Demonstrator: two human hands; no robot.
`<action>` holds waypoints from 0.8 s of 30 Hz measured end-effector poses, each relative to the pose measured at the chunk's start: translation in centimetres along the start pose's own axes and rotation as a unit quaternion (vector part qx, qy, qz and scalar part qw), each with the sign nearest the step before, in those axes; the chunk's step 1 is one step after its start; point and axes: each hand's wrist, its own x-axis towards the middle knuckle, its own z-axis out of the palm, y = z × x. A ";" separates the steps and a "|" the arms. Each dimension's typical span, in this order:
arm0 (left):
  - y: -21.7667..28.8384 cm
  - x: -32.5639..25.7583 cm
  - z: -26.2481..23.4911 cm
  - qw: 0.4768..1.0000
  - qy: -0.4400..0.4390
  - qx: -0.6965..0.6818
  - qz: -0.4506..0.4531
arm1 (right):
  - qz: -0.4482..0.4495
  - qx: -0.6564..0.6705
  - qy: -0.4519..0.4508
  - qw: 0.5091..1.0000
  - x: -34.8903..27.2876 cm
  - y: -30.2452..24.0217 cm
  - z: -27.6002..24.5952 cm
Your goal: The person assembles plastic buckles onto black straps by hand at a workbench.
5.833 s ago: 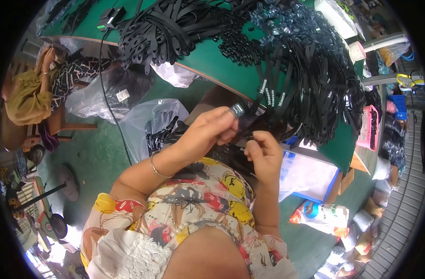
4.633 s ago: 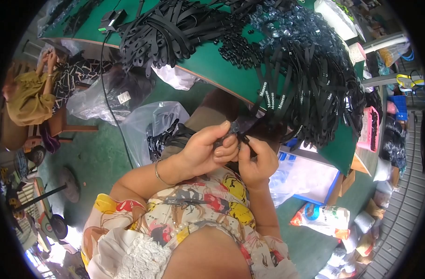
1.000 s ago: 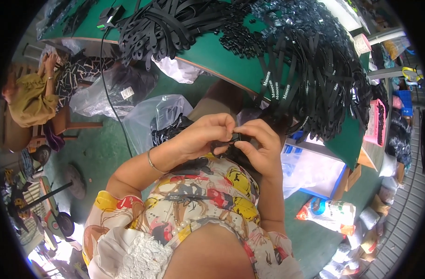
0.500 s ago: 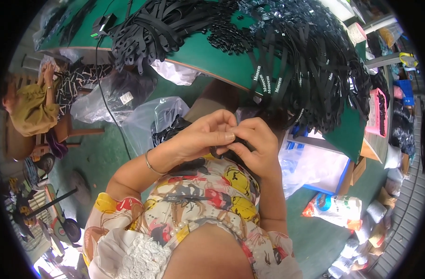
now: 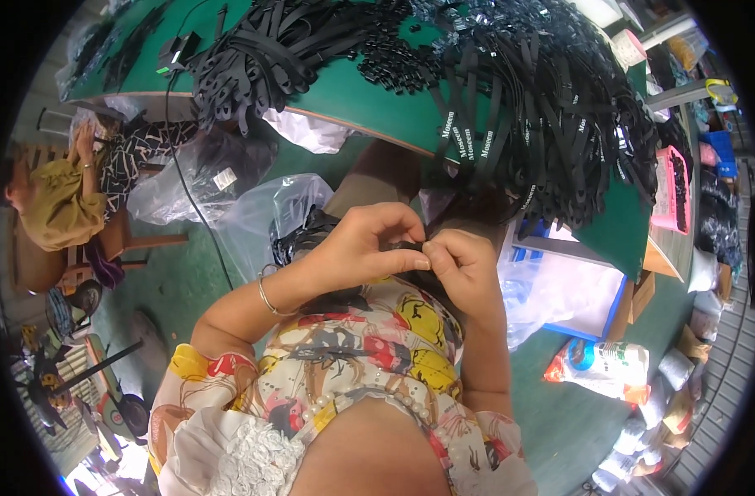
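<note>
In front of my lap both hands meet over a small stretch of black strap [image 5: 405, 245], mostly covered by the fingers. My left hand [image 5: 367, 246] is closed on it, thumb and fingertips pinching toward the right. Pressed against those fingertips, my right hand [image 5: 466, 266] grips the strap's other part with thumb and bent fingers. Beyond them, on the green table [image 5: 361, 114], lie a pile of black straps [image 5: 257, 62] and a heap of small black plastic pieces [image 5: 396, 62]. More black straps with white lettering [image 5: 551, 132] hang over the table's edge at right.
Clear plastic bags [image 5: 266, 211] lie beneath the table at left, near a black cable [image 5: 189, 182]. At right are a blue-edged white box [image 5: 580, 289], a pink basket [image 5: 669, 194] and a printed sack [image 5: 600, 369]. Another person [image 5: 63, 198] sits far left.
My hands have shifted slightly; the left has turned so a gap opens between its thumb and fingers, showing the strap. My right fingers have curled in more tightly.
</note>
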 end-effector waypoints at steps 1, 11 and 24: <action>0.2 0.0 -0.2 0.998 -0.022 0.054 -0.018 | -0.001 0.001 0.000 1.000 0.0 0.1 0.1; 0.6 -0.7 -0.1 0.953 -0.155 -0.233 -0.117 | 0.016 0.336 0.021 0.942 -1.9 -0.7 2.1; 0.5 -1.4 0.6 0.926 -0.066 -0.328 -0.177 | -0.093 0.088 0.110 0.986 -0.9 -0.2 2.0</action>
